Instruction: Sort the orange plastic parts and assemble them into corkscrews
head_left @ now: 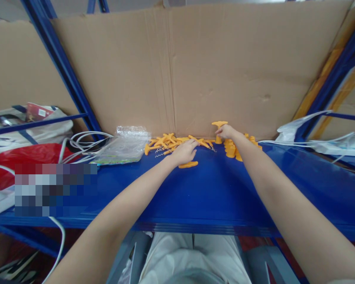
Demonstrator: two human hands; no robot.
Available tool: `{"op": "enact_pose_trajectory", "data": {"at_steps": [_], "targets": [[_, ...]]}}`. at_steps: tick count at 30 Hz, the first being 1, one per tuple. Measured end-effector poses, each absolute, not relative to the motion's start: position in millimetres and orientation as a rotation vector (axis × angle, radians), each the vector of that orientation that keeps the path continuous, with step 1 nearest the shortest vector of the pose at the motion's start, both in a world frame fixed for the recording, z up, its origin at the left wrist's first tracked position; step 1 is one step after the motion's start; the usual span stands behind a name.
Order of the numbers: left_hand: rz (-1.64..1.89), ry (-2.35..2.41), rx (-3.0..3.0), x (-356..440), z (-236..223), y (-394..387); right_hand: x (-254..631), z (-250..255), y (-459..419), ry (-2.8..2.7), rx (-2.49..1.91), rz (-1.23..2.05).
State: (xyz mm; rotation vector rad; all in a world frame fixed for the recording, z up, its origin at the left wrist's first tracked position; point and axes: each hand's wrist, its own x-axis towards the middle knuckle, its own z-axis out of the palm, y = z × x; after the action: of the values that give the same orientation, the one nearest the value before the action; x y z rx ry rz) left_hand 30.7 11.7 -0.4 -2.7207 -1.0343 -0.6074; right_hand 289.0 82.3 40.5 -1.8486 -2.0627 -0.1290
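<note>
My right hand [226,131] is closed around an upright orange T-handled corkscrew [219,124] near the cardboard at the back. Its lower part is partly behind my fingers. My left hand [185,152] reaches into a loose pile of orange corkscrews [165,141] with bare metal spirals. Its fingers are pinched at a corkscrew on the pile's right side, though the grip is partly hidden. A single orange handle [188,165] lies just in front of that hand. Right of my right wrist, several orange pieces [230,149] stand upright in close rows, partly covered by my forearm.
A tall cardboard sheet [225,71] backs the blue shelf [201,193]. To the left lie a clear plastic bag [124,146], coiled white cables [77,144] and a red bag [29,154]. White plastic [290,128] and more cable sit at the right, by a blue upright.
</note>
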Motion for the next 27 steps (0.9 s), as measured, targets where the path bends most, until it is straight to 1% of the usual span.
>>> {"op": "enact_pose_trajectory", "data": {"at_steps": [4, 11, 17, 23, 27], "targets": [[-0.358, -0.993, -2.734, 60.7, 7.4, 27.0, 292.6, 37.1, 89.6, -2.106, -1.976, -0.034], [-0.106, -1.056, -2.721, 110.8, 13.0, 46.6, 292.3, 35.8, 91.5, -2.152, -1.996, -0.076], [0.135, -1.177, -2.72, 129.8, 18.3, 42.7, 290.7, 42.6, 87.1, -2.145, -2.02, -0.099], [0.137, -1.178, -2.649, 132.2, 25.0, 35.1, 290.5, 50.2, 78.0, -2.175, -2.022, -0.123], [0.118, -1.249, -2.692, 130.3, 29.5, 34.4, 287.6, 56.2, 67.6, -2.189, -2.068, -0.217]]}}
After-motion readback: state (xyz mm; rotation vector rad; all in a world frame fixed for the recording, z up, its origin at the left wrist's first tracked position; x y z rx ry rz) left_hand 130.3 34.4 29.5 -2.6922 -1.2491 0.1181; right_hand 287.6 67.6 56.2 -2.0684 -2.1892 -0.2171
